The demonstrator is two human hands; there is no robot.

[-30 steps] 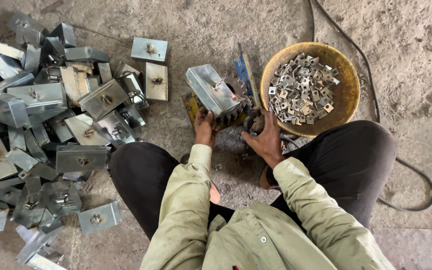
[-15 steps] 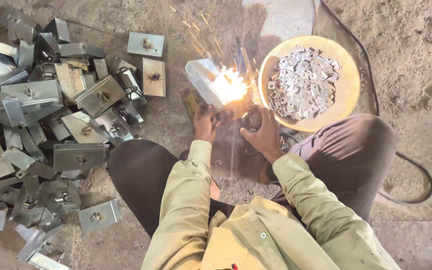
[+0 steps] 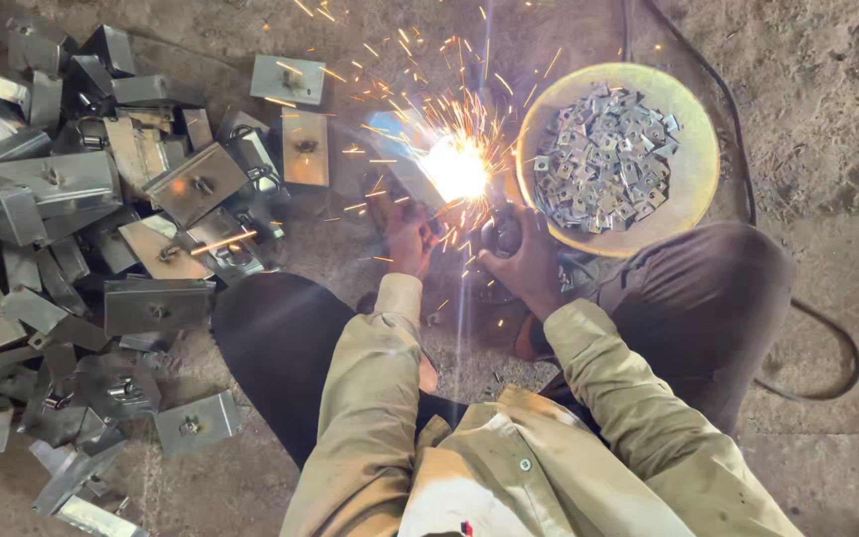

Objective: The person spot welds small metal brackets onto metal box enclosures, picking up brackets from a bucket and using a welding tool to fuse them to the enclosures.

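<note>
We looked down on a person squatting on a bare concrete floor [image 3: 827, 119], welding. Our left hand [image 3: 408, 239] was closed on the near edge of a galvanised metal bracket [image 3: 405, 159], holding it tilted on the floor in front of the knees; fingers partly lost in glare, so how tight the grip was we could not tell. Our right hand [image 3: 521, 261] was wrapped shut round a dark welding holder [image 3: 502, 235], its tip at the bracket's right end. A white-hot arc [image 3: 457, 169] burned right there, sparks spraying up and out across the floor. The bracket sat just left of the yellow bowl [image 3: 693, 174], near but apart from it.

The bowl was full of small square metal plates [image 3: 603, 159]. A black cable [image 3: 748, 199] ran down past the bowl's right rim and looped behind the right knee. To the left, a big loose pile of similar metal brackets [image 3: 101, 229] lay heaped, many with a nut or bolt in the middle; two single ones [image 3: 290, 80] lay closer to the arc, apart from the heap. Another bracket [image 3: 196, 423] lay by the left thigh. Both sleeves [image 3: 380, 418] were beige, trousers [image 3: 270, 348] dark. Exact weld point hidden by the glare.
</note>
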